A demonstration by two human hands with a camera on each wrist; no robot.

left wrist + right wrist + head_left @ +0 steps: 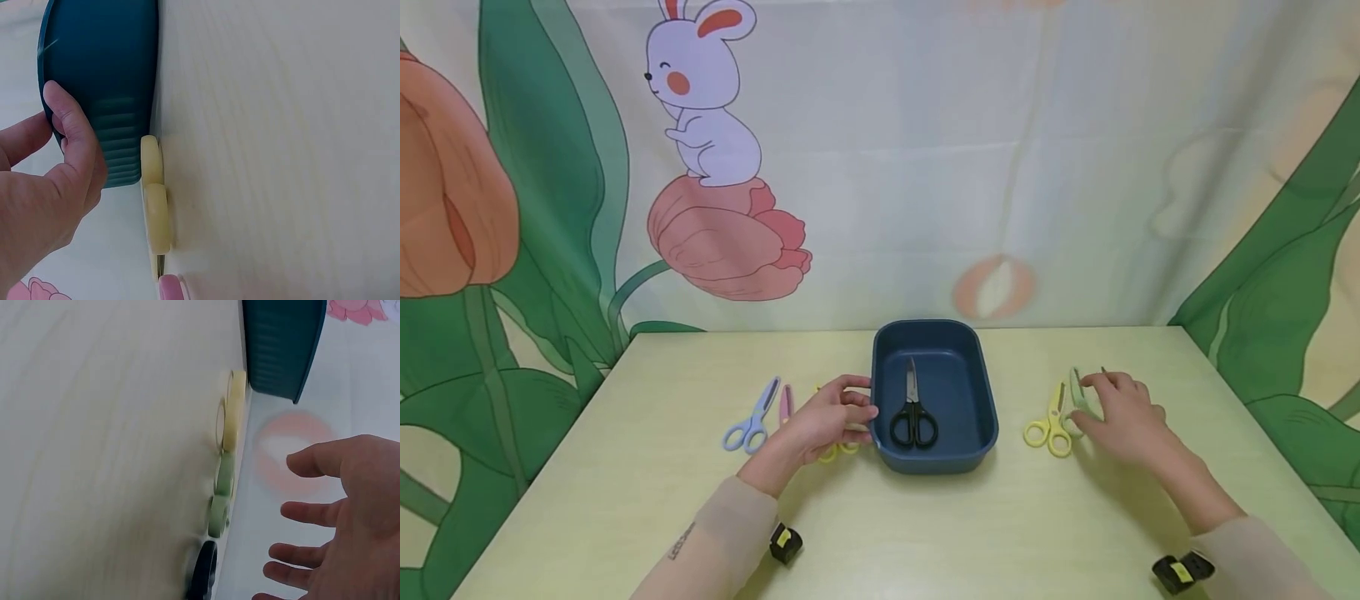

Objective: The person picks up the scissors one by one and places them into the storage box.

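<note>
A dark blue plastic tray (985,392) stands on the table, and black-handled scissors (913,423) lie in it. My left hand (829,419) pinches the tray's left rim; in the left wrist view, the thumb and fingers of that hand (62,169) are on either side of the rim. Over green scissors (1075,392) at the right hovers my right hand (1123,417). In the right wrist view, this hand (350,519) has its fingers spread, apart from the green scissors (222,487). Yellow scissors (1056,429) lie just left of the green pair.
Left of the tray lie blue scissors (756,421), pink scissors (786,402) and another yellow pair (827,455), the last two partly hidden by my left hand. Black scissors (203,572) lie beyond the green pair. A printed curtain (887,167) hangs behind the table.
</note>
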